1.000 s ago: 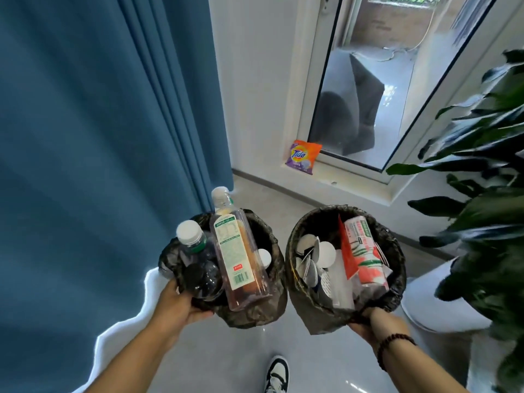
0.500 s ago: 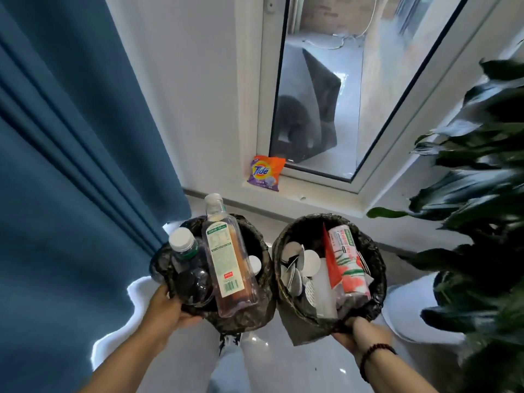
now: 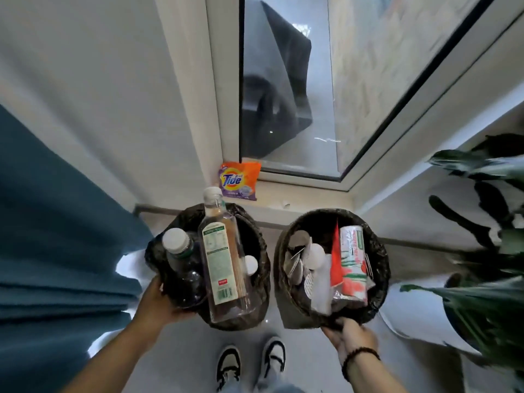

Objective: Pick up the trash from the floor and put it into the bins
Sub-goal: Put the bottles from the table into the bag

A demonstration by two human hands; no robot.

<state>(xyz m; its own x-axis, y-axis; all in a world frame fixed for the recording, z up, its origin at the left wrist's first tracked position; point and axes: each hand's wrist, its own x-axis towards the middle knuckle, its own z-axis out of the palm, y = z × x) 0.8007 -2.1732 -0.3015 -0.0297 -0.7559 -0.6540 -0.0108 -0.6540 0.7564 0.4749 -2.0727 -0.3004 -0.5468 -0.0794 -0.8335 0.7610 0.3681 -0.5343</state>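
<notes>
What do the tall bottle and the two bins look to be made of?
Tall bottle: clear glossy plastic, probably; amber liquid shows through, paper-like label. Left bin and right bin: body material hidden; both lined with dark, crinkled, shiny plastic bags.

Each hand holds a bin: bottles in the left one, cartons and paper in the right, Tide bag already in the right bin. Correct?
Not quite. The head view shows the Tide bag not in the right bin but lying on the sill by the window, beyond both bins. The rest stands: left hand holds the left bin of bottles, right hand holds the right bin of cartons and paper.
</notes>
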